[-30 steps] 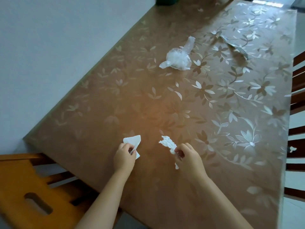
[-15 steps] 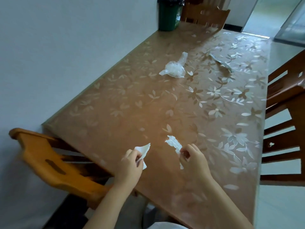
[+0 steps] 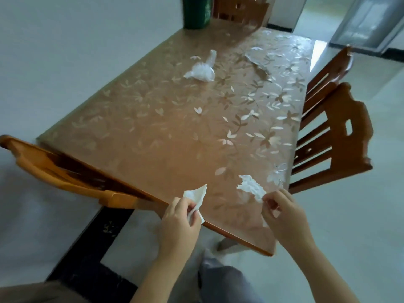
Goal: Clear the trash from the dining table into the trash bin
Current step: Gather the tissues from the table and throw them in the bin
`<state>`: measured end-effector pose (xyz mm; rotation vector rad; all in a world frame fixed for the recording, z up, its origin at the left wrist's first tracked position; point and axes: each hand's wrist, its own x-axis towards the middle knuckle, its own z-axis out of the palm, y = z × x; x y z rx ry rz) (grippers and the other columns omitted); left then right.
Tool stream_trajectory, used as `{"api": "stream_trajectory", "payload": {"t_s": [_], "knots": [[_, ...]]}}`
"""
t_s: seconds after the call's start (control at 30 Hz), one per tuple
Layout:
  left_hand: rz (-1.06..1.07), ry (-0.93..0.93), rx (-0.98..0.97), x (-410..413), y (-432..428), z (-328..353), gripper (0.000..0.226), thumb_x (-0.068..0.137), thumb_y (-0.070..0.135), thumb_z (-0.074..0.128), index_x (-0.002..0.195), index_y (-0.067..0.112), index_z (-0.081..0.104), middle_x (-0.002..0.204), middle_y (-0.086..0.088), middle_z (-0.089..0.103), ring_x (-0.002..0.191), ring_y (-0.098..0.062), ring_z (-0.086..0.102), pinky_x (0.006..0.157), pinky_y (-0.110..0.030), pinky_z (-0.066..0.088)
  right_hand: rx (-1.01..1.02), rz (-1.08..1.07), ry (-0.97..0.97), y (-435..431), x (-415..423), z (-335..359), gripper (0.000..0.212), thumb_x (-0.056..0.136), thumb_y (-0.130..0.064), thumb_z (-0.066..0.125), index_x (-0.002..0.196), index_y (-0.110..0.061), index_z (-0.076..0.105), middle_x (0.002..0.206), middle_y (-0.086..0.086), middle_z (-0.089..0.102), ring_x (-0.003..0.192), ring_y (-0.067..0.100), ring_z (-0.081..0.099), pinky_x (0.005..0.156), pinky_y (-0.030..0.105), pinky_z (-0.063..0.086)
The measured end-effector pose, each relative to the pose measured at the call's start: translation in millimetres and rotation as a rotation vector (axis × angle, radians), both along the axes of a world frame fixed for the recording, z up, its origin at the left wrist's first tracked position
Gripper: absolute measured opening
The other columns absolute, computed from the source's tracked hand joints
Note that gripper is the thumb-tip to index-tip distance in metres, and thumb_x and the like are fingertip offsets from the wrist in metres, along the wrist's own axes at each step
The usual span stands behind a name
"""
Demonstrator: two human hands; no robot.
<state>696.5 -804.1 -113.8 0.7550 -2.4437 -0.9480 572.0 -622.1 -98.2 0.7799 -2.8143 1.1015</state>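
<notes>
Left hand [image 3: 178, 221]: at the near table edge, thumb and forefinger pinched on a flat white tissue [image 3: 197, 194]; the other fingers are curled under it.
Right hand [image 3: 286, 215]: just beside, fingertips clamped on the tail of a crumpled tissue [image 3: 249, 185]; the wad pokes forward above the tabletop.
Tissue handling: both look feather-light, limp and easy to tear. A pinch at one corner lifts them; balling each into the palm would likely stop it fluttering loose on the walk.
Dining table [image 3: 164, 138]: glossy floral cover, probably slick, so light scraps may slide rather than lift.
Near chairs: one wooden chair [image 3: 65, 171] at the left, another [image 3: 341, 138] at the right, both drawn close to the table.
Plastic bag [image 3: 202, 71]: far half of the table, clear, bunched with a twisted neck. Light, crinkly and slippery; the neck looks the surest hold.
Clear wrapper [image 3: 256, 63]: to the right of the bag, lying flat and hard to read. Probably needs a fingernail under an edge.
Green bin [image 3: 196, 12]: at the table's far corner against the wall, top cut off by the frame. Probably the drop point; both tissues are well apart from it.
</notes>
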Motion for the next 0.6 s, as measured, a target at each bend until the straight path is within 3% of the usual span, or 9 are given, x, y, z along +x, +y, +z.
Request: {"api": "stream_trajectory", "payload": {"t_s": [0.17,0.33,0.43,0.6], "knots": [[-0.151,0.030,-0.032,-28.1,62.8,17.1,0.018,0.075,0.003,0.066,0.076,0.016,0.054,0.078,0.004,0.052,0.069,-0.018,0.051,0.058,-0.034,0.048,-0.092,-0.126,0.049,81.0,0.1,6.1,0.018,0.069,0.009,0.067,0.073,-0.007,0.060,0.069,0.002,0.055,0.065,0.007,0.050,0.056,0.016,0.040],[-0.257,0.095,-0.016,-82.9,146.5,39.6,0.014,0.076,0.003,0.066,0.079,0.014,0.056,0.079,0.002,0.055,0.069,-0.018,0.053,0.059,-0.024,0.044,-0.172,-0.258,0.074,163.4,-24.0,13.1,0.020,0.069,0.012,0.064,0.072,-0.007,0.059,0.068,-0.001,0.051,0.068,0.011,0.049,0.058,0.015,0.039],[-0.345,0.140,-0.049,-127.1,212.7,52.2,0.013,0.076,0.005,0.067,0.083,0.013,0.059,0.081,0.005,0.054,0.070,-0.014,0.054,0.058,-0.006,0.040,-0.177,-0.326,0.090,229.4,-49.0,14.3,0.022,0.068,0.013,0.064,0.071,-0.008,0.058,0.067,0.001,0.052,0.066,0.014,0.048,0.057,0.014,0.038],[-0.473,0.203,-0.073,-199.6,331.7,62.1,0.014,0.074,0.003,0.070,0.083,0.009,0.060,0.077,0.000,0.058,0.065,-0.011,0.053,0.063,-0.007,0.043,-0.094,-0.424,0.083,354.7,-95.3,15.9,0.021,0.069,0.008,0.064,0.072,-0.011,0.058,0.070,-0.001,0.052,0.066,0.015,0.048,0.057,0.011,0.037]]}}
